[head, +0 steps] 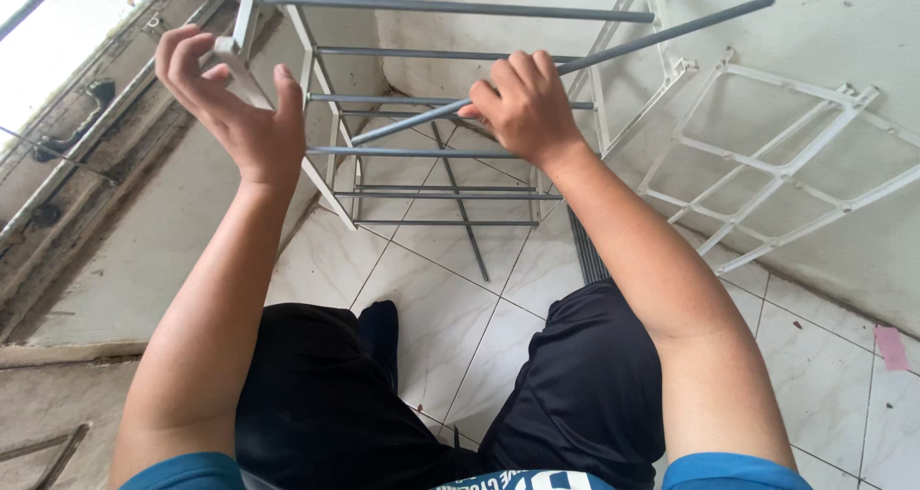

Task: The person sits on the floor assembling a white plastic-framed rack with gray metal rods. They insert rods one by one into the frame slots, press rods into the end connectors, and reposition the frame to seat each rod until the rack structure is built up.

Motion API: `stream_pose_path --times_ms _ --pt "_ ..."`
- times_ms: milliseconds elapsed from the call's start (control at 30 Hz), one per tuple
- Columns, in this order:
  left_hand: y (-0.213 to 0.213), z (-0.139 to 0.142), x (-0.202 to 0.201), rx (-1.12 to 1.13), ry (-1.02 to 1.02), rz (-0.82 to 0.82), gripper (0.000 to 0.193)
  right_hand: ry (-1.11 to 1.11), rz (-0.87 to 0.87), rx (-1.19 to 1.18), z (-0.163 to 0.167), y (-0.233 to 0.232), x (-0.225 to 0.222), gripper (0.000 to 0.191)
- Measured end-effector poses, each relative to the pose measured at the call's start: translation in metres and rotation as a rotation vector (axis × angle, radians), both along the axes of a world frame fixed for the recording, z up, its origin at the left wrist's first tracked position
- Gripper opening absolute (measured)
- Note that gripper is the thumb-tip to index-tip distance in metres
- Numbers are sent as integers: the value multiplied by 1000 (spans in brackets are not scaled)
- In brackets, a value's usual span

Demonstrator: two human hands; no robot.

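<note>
I look down from the head camera and I see first the white tile floor [450, 308] with dark joints, which fills the middle of the view. Against the wall [843, 49] on the right side leans a white plastic grid panel [776, 169], tilted. In front of me stands a half-built rack [431, 155], with white plastic side frames and several grey metal rods lying across at different levels. It stands on the floor, just beyond my knees in black shorts [585, 385]. On the floor near the rack lies a small bundle of spare grey rods [586, 250], partly hidden by my right forearm.

My right hand [527, 107] is closed around one loose grey rod [632, 45], which goes diagonally up to the right and passes over the rack's top. The grip is narrow, the fingers wrapped fully on the rod.

My left hand [235, 102] is at the upper left corner of the rack. The fingers curl around the white frame corner [230, 64], the thumb stands apart, so the grip is rather loose but holding the frame.
</note>
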State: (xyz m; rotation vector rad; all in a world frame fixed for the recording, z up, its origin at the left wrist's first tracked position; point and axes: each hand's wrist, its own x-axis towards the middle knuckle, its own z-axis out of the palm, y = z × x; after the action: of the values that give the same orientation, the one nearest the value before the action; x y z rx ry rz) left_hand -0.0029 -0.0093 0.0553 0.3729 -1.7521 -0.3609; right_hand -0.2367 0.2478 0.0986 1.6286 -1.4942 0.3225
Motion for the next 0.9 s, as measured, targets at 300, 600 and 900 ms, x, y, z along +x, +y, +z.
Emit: stream_pose_path --times_ms 300,600,900 --pt "-9 -11 -8 353 50 -275 47 33 424 13 9 5 57 47" --pt "-8 -6 -11 503 78 -417 21 -91 700 157 9 21 100 50" --pt "-13 -10 -10 572 98 -328 32 -172 270 184 2 23 74 45"
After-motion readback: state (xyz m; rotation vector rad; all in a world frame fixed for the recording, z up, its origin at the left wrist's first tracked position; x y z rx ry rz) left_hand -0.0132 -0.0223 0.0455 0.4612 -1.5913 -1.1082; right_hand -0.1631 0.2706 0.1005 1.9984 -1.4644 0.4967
